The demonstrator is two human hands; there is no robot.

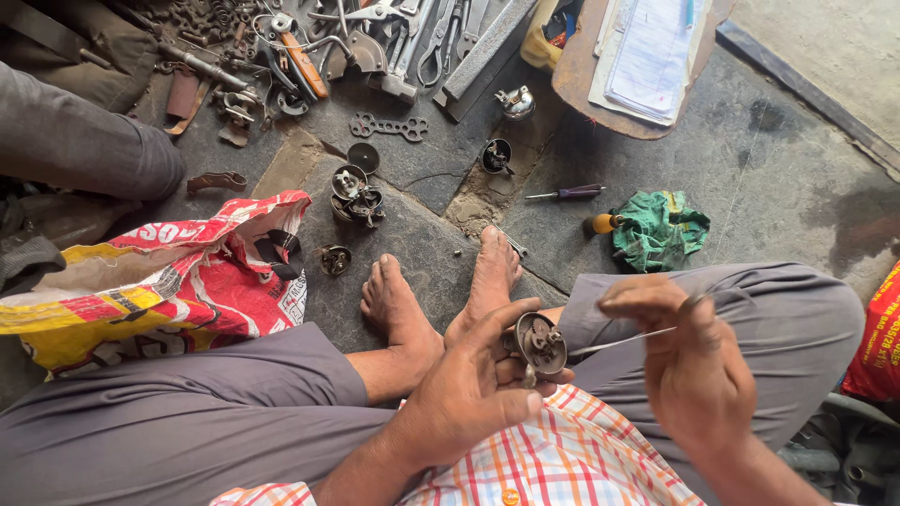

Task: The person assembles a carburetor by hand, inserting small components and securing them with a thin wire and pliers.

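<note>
My left hand grips a small round metal mechanism, a bell-like base with gears showing, held over my lap. My right hand pinches a thin metal wire or rod whose tip points into the mechanism. Both hands hover above my crossed legs in grey trousers, just behind my bare feet on the stone floor.
Similar round parts and a shiny dome lie on the floor ahead. A screwdriver, green cloth, red-yellow sack, a heap of tools and a tray with papers surround me. Another person's grey-clad leg is at left.
</note>
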